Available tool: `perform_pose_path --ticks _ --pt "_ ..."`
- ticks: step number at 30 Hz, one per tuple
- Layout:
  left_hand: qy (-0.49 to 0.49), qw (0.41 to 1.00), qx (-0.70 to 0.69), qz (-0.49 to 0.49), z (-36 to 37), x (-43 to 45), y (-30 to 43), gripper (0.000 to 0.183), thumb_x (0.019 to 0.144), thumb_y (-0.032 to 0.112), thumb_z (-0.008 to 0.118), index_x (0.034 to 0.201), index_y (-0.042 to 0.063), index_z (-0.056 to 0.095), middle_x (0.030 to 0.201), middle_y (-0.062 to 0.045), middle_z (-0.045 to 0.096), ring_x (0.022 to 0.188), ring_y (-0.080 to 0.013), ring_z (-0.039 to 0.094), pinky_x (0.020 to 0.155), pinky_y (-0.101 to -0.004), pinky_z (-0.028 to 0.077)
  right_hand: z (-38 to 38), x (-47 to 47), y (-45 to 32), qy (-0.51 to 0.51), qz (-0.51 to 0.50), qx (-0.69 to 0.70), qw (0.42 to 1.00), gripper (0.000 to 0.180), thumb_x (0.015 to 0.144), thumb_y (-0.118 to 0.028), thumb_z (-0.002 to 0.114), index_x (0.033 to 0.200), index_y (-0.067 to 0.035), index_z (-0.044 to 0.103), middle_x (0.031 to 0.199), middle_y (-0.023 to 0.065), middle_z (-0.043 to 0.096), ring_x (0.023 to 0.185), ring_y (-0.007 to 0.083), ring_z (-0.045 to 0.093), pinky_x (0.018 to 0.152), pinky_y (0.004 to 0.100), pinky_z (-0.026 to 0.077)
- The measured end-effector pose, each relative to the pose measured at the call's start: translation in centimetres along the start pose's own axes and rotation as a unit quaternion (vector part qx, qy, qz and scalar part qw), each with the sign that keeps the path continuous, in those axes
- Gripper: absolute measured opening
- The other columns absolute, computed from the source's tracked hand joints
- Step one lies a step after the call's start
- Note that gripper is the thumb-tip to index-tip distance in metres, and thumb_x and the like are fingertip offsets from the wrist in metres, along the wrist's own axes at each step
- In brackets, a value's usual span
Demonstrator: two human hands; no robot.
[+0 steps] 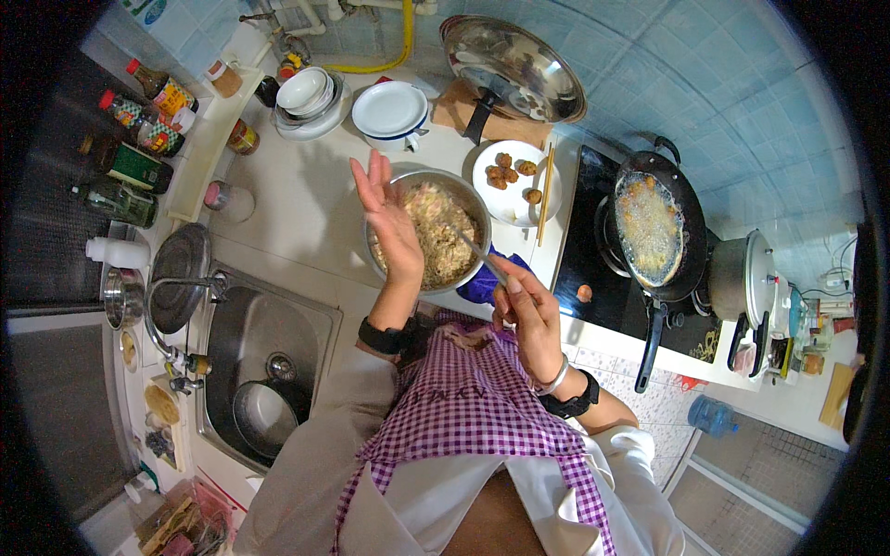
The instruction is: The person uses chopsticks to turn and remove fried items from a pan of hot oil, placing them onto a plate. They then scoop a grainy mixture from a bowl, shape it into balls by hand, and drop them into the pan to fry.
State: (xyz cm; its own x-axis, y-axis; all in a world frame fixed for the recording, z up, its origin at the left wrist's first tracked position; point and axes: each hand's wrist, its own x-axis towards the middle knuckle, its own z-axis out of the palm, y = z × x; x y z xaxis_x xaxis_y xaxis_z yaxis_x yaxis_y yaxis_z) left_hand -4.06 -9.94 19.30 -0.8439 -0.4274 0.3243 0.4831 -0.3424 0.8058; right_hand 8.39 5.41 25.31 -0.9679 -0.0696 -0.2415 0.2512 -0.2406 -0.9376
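A large metal bowl [481, 208] of pale, minced-looking mixture [441, 236] stands on the counter before me. My left hand [391, 222] is raised over the bowl's left side, fingers apart, holding nothing. In my right hand [527, 306], at the bowl's lower right, is the handle of a metal utensil [480, 251]; its far end reaches the mixture, and its tip cannot be made out. Right of the bowl, a white plate [518, 214] holds several browned fried balls [502, 172], with wooden chopsticks [546, 194] across its right edge. Food fries in bubbling oil [650, 229] in a black wok [692, 229].
The wok is on a black glass hob [580, 257], its handle [651, 344] pointing towards me. A lidded pot [737, 271] stands to its right. A large pan lid [521, 66] leans at the back wall. Stacked bowls [306, 94] and a sink [257, 313] are at left.
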Motion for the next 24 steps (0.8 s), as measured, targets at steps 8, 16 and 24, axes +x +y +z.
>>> perform_pose_path --ticks 8,16,24 --pt "-0.064 0.757 -0.524 -0.385 -0.7 0.8 1.4 0.080 0.089 0.067 0.032 0.148 0.013 0.024 0.153 -0.018 0.020 0.143 -0.0319 0.014 0.115 -0.0581 0.007 -1.1 1.0 -0.8 -0.082 -0.316 -0.359 0.874 0.044 0.080 0.008 0.053 0.123 0.003 0.055 0.075 0.0131 0.049 0.067 0.0278 0.050 0.061 0.0347 0.043" --pt "-0.059 0.714 -0.580 -0.389 -0.4 0.9 1.4 0.080 0.088 0.065 0.039 0.148 0.013 0.025 0.151 -0.019 0.025 0.142 -0.0309 0.017 0.114 -0.0596 0.010 -2.3 1.5 -0.9 -0.106 -0.365 -0.418 0.825 0.044 0.077 0.007 0.055 0.121 0.001 0.057 0.070 0.0119 0.048 0.064 0.0270 0.051 0.057 0.0359 0.043" --pt "-0.014 0.955 -0.253 -0.157 0.1 1.5 1.6 0.078 0.093 0.065 0.023 0.144 0.008 0.033 0.145 -0.021 0.036 0.140 -0.0320 0.025 0.114 -0.0533 0.014 0.1 0.4 0.6 -0.036 -0.283 -0.395 0.873 0.038 0.089 0.002 0.050 0.127 0.002 0.051 0.075 0.0168 0.052 0.068 0.0287 0.056 0.061 0.0353 0.044"
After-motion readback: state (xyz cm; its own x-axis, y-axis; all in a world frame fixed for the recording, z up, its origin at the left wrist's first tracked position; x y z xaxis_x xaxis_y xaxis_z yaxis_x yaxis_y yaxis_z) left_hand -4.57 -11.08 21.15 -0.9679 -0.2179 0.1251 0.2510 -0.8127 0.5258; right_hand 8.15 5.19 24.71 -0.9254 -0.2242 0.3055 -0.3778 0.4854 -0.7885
